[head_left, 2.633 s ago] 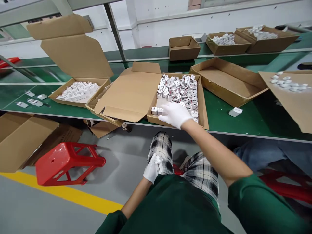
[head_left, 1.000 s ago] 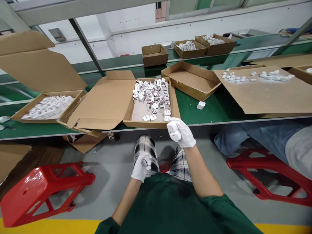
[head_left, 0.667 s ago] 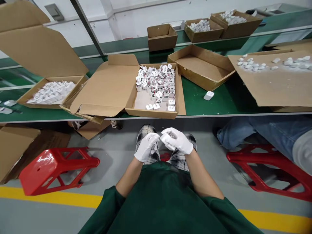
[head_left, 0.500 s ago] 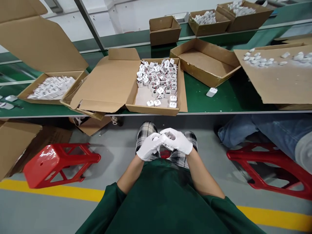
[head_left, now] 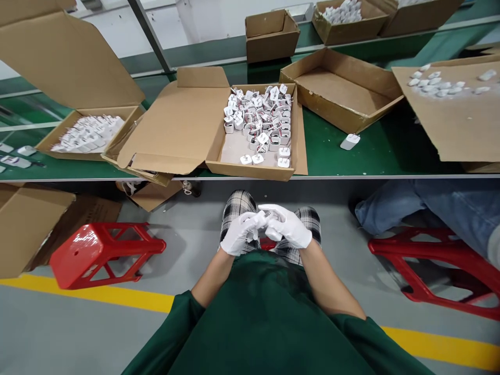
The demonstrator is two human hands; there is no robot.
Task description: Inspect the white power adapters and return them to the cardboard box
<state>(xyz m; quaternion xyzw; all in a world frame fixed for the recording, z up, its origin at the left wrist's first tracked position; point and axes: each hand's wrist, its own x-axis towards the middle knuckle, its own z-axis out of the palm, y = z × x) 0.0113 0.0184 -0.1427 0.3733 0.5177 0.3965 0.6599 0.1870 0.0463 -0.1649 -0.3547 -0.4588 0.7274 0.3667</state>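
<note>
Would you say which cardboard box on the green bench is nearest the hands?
The brown cardboard box of small white plugs straight ahead; others stand farther.

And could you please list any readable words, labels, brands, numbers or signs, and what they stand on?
None can be read.
Brown carton under the bench: faint marks, too blurred to read.
White pieces in the open box, and the one in the right hand: any print too small to read.

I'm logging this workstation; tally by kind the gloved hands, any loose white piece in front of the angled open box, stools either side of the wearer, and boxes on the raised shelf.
Gloved hands: 2 (left hand, right hand)
Loose white piece: 1
Red stools: 2
Shelf boxes: 3
Total: 8
</note>
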